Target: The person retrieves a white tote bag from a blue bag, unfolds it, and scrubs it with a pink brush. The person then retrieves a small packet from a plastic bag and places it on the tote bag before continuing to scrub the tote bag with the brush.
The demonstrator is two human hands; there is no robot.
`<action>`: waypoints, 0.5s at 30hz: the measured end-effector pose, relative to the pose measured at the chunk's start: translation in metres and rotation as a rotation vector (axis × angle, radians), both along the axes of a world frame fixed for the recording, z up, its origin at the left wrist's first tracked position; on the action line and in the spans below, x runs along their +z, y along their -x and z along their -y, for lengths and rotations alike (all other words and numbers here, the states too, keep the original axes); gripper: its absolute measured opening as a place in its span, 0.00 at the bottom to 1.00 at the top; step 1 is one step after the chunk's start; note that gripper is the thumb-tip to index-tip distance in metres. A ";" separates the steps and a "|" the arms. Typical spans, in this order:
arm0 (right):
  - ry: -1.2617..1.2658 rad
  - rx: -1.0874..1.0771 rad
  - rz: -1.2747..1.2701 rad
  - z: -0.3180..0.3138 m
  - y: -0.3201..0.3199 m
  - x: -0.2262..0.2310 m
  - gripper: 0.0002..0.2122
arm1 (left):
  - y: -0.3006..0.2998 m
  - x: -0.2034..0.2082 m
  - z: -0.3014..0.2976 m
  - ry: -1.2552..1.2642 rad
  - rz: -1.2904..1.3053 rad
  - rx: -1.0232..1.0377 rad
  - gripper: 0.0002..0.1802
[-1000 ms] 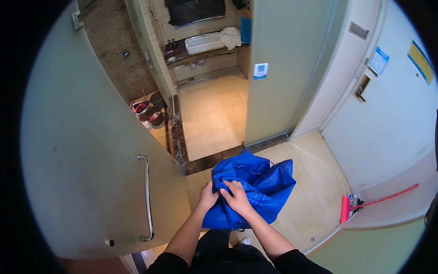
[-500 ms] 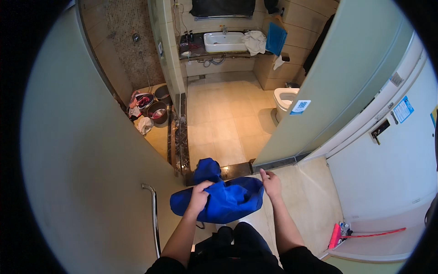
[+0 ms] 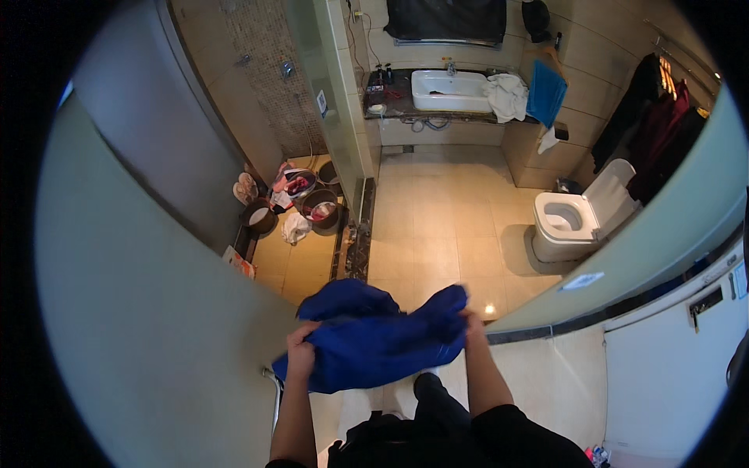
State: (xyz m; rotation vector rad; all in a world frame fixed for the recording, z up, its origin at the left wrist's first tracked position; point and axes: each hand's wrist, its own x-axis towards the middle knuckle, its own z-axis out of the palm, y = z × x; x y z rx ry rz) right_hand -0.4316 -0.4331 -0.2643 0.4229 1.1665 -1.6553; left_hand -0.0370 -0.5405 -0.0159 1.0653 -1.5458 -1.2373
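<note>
A dark blue piece of cloth (image 3: 374, 347), perhaps a garment, hangs stretched between my two hands in front of my body. My left hand (image 3: 301, 349) is closed on its left edge. At the right end, my right hand (image 3: 472, 321) grips the cloth near a raised corner. Folds hide some of the fingers, and the cloth is slightly blurred. Below it show my dark trouser legs and one shoe (image 3: 427, 384) on the pale floor.
Ahead lies a tiled bathroom with a white sink (image 3: 450, 102), a white towel (image 3: 507, 97) and a toilet (image 3: 563, 221) with its lid up. Brown buckets (image 3: 320, 209) and clothes (image 3: 296, 228) are on the shower floor. Glass panels (image 3: 148, 312) flank the doorway; a white door (image 3: 671, 366) stands right.
I have moved forward toward the bathroom. My right hand, earlier at the cloth's right edge with fingers partly raised, now grips it. The cloth is spread wider.
</note>
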 end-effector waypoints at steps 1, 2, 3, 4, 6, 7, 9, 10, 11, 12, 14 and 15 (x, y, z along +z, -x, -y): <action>0.267 0.074 0.278 0.023 0.000 0.032 0.10 | -0.028 0.001 0.004 0.111 0.219 0.077 0.11; 0.421 -0.024 0.059 0.035 0.039 0.042 0.11 | -0.021 0.000 0.019 0.234 0.372 0.097 0.12; 0.534 -0.191 0.000 0.034 0.114 0.035 0.13 | 0.008 -0.007 0.042 0.301 0.487 0.073 0.12; 0.527 -0.197 0.035 0.059 0.090 0.065 0.13 | -0.018 -0.018 0.041 0.311 0.727 0.125 0.12; 0.398 -0.162 0.052 0.076 0.120 0.083 0.15 | -0.016 -0.045 0.053 0.174 1.031 0.079 0.10; 0.342 -0.167 -0.020 0.086 0.127 0.089 0.16 | -0.013 -0.061 0.049 0.076 1.172 0.076 0.10; 0.416 -0.182 0.066 0.110 0.125 0.105 0.18 | 0.008 -0.078 0.045 -0.144 1.439 0.063 0.10; 0.447 -0.192 0.106 0.116 0.126 0.109 0.19 | 0.012 -0.083 0.051 -0.222 1.418 -0.086 0.11; 0.473 -0.151 0.138 0.126 0.128 0.105 0.20 | 0.021 -0.094 0.065 -0.221 1.318 -0.186 0.12; 0.498 -0.109 0.169 0.139 0.128 0.105 0.20 | 0.029 -0.102 0.083 -0.217 1.215 -0.282 0.13; 0.630 0.027 0.200 0.163 0.112 0.102 0.16 | 0.067 -0.114 0.104 -0.025 0.923 -0.255 0.15; 0.535 0.018 0.231 0.176 0.094 0.113 0.16 | 0.088 -0.117 0.111 0.011 0.822 -0.272 0.17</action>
